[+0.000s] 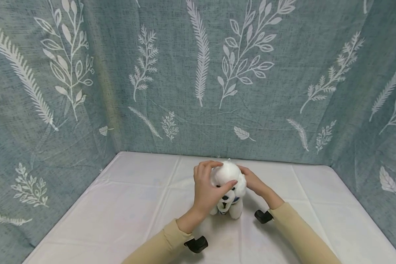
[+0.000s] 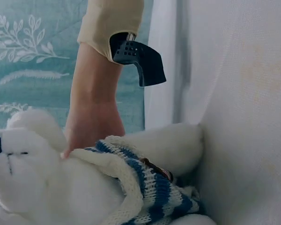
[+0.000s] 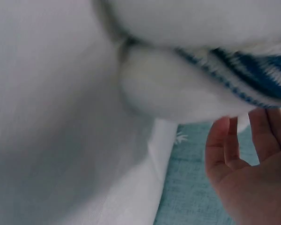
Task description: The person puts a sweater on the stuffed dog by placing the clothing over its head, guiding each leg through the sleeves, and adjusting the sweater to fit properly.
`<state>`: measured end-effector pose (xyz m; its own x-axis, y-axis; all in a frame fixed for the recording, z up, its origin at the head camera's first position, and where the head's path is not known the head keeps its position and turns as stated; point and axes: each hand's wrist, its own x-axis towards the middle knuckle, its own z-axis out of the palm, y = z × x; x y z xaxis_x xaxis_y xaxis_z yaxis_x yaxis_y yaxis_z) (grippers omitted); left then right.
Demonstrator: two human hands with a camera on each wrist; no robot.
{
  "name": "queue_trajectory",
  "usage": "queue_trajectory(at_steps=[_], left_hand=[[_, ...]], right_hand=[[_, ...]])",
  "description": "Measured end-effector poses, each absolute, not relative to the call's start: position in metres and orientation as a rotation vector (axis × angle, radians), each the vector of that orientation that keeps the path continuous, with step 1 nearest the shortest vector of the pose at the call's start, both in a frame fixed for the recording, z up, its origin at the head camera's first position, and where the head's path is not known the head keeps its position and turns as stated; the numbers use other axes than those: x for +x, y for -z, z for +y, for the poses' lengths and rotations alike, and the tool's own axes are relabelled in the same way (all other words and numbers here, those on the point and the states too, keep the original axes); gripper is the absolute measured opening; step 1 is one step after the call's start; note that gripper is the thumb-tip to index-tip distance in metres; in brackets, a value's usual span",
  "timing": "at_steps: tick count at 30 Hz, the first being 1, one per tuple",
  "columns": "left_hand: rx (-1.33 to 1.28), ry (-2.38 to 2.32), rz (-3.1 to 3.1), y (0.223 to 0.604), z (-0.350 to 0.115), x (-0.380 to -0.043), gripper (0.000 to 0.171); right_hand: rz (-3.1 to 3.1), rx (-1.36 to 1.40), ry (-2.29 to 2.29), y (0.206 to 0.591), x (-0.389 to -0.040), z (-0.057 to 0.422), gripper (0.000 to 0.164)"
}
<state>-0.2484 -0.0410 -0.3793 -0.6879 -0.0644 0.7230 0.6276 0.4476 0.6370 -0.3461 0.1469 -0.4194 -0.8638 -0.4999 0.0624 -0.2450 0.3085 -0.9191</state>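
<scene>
A white plush dog [image 1: 228, 172] with a dark nose stands on the white table, facing me. It wears a blue-and-white striped knitted garment [image 2: 157, 190]. My left hand [image 1: 206, 187] grips its head from the left, fingers curved over the top and thumb across the face near one eye. On the far right side, my right hand [image 1: 255, 181] holds the back of the toy; the head hides its fingertips there. The right wrist view shows that hand's bent fingers [image 3: 262, 136] against the body, at the garment's edge. Left fingers are out of sight in the left wrist view.
A white cloth covers the table [image 1: 118, 205]. Blue-green curtains [image 1: 171, 73] with white leaf prints hang behind it and at both sides. Black wrist mounts [image 1: 197, 244] project from under both beige sleeves [image 1: 297, 227], close above the tabletop.
</scene>
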Motion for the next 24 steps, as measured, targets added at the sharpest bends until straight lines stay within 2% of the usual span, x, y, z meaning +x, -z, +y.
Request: queue_trajectory(at_steps=[5, 11, 24], left_hand=[[-0.466, 1.215, -2.032, 0.38, -0.04, -0.251, 0.049], [-0.492, 1.246, -2.075, 0.376, -0.053, -0.258, 0.046], [-0.476, 1.458, -2.332, 0.36, -0.095, -0.277, 0.037]], right_hand=[[2.374, -0.716, 1.542, 0.421, -0.347, 0.148, 0.046], [2.517, -0.617, 1.443, 0.419, -0.342, 0.15, 0.052], [2.766, -0.546, 1.289, 0.416, -0.327, 0.151, 0.038]])
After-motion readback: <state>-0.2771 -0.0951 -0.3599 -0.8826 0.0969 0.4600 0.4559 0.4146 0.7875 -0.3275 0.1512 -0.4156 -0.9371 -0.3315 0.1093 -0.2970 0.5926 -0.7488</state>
